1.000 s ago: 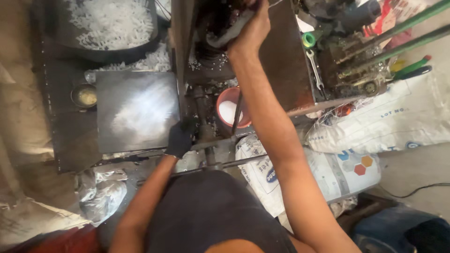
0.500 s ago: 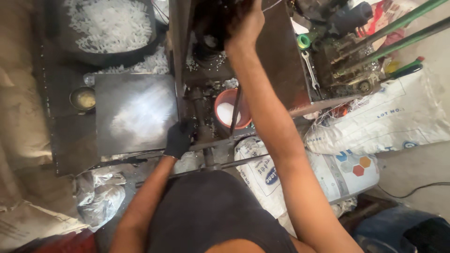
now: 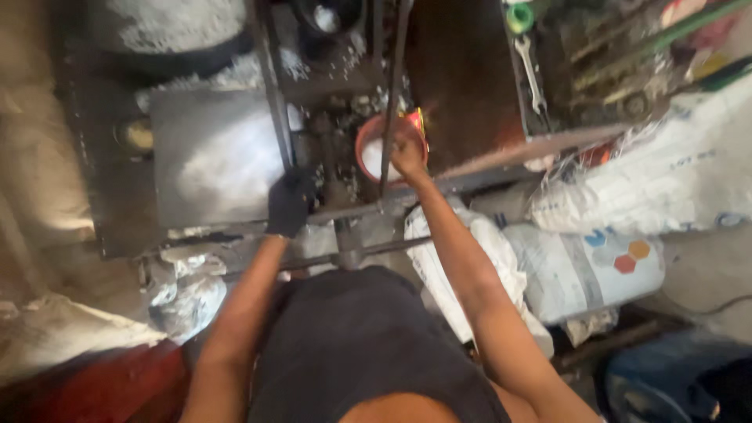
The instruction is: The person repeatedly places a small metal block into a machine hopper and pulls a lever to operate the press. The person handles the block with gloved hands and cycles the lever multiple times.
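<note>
Right hand: the bare right hand (image 3: 407, 153) has dropped from the machine's top at 12 o'clock to the round red plastic bowl (image 3: 384, 145), fingers curled at its rim; grip unclear.
Left hand: the black-gloved left hand (image 3: 288, 202) stays closed on the grey metal frame bar (image 3: 345, 211) at 9 o'clock.
Bowl: centre, holding white material.

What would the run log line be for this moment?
left hand: black glove, on flat grey metal plate's edge | right hand: bare, at long dark metal lever, over round red bowl

Head view, steeply down, somewhat blurred.
</note>
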